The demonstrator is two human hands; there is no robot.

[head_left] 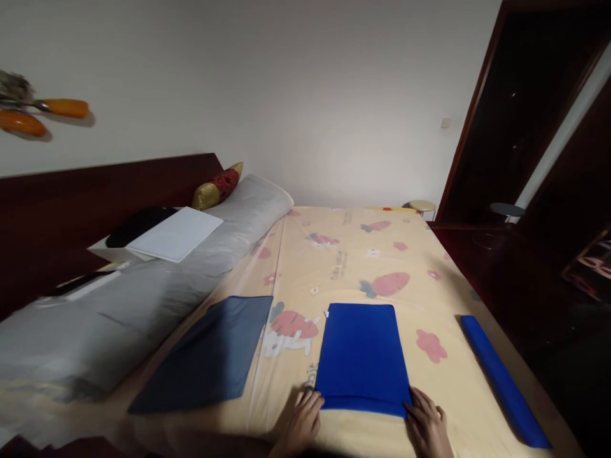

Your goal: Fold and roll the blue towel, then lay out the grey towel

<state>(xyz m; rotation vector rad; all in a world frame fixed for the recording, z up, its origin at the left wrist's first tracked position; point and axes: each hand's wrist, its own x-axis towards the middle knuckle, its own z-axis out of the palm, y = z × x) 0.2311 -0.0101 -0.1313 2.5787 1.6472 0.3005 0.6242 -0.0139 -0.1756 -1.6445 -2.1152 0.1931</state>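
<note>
Blue cloth (pixel 363 350) on the bed, a narrow fold along its near edge apparently the step in hand
Left hand (pixel 305 416) and right hand (pixel 428 420) seem to pinch its near corners; turning the strip further would call for both sides moving evenly; the cloth is matte, flat and nearly rectangular, lying on a printed sheet (pixel 429 302) between a spread grey cloth (pixel 219 356) and a slim, smooth-looking blue roll (pixel 503 381).

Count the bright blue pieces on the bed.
2: a flat blue sheet between the left hand and right hand, and a narrow blue strip near the right edge of the bed.
</note>
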